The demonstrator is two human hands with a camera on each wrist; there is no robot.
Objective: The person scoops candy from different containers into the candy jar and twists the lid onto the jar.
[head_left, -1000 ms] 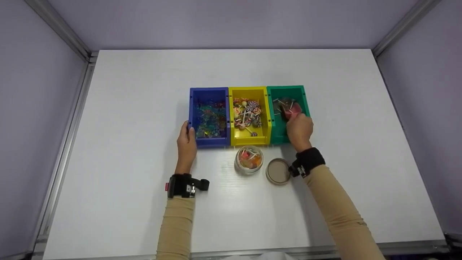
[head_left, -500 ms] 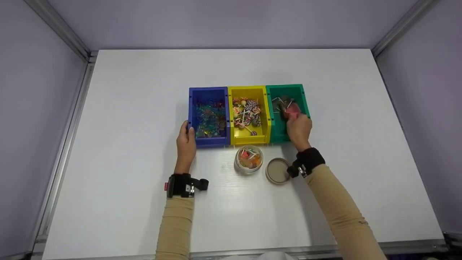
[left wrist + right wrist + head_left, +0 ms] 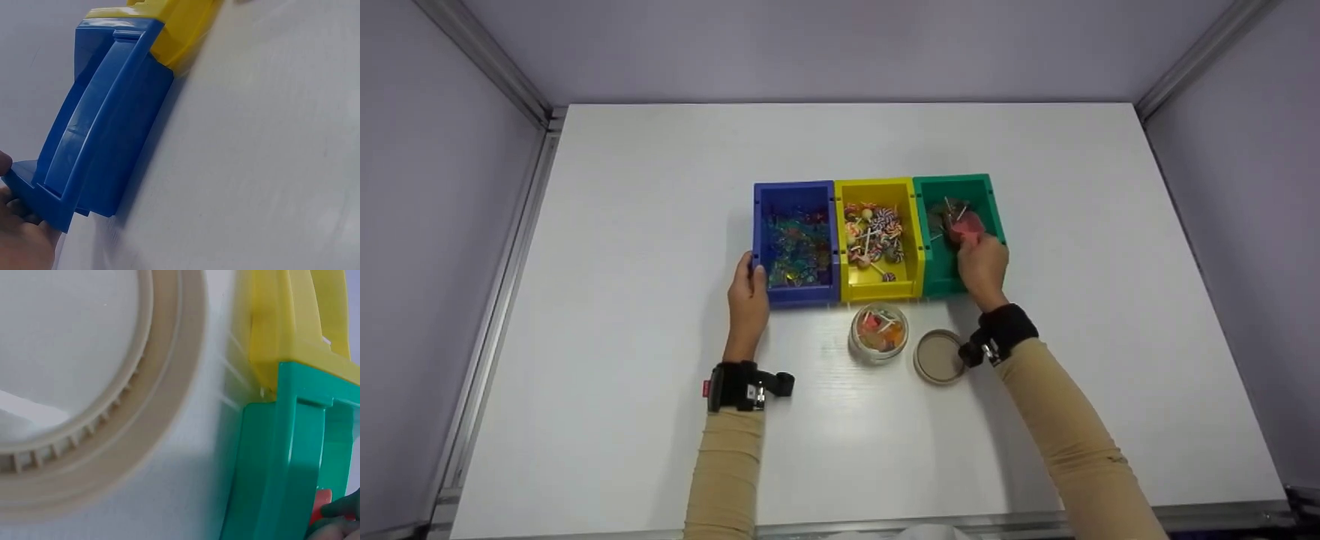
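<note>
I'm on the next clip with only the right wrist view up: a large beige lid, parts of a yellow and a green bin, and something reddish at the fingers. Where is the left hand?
Observer: The left hand grips the left side of the blue bin, near its front corner.

Reviewer: And that reddish bit at the right hand?

Observer: In the head view it shows as a pink scoop-like piece, which the hand holds inside the green bin.

Reviewer: Does the lid have a container nearby?

Observer: A clear, uncovered jar with colorful pieces in it stands just left of the lid, the two slightly apart.
</note>
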